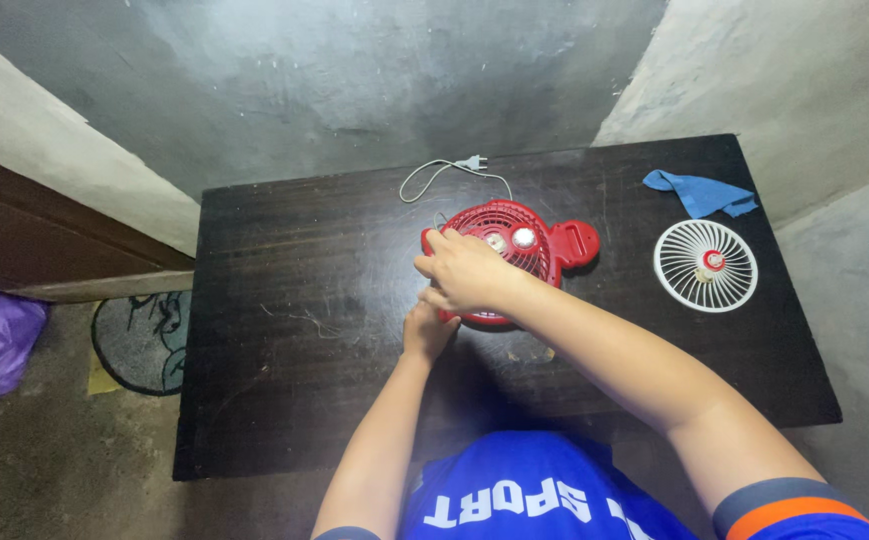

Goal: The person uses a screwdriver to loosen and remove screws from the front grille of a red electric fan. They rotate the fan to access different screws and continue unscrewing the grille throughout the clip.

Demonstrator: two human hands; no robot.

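Careful: your right hand (466, 270) grips the red fan housing (514, 250) at its nine o'clock rim, left hand (427, 330) pressing below, fingers' curl unclear, so it may slip toward the white grille (705, 266).

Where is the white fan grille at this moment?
In the head view, the white fan grille lies on the right part of the dark table, just below the blue cloth and right of the red fan housing.

Single head view; looks steeply down onto dark table (284, 300) (close, arm's reach); wall beyond.
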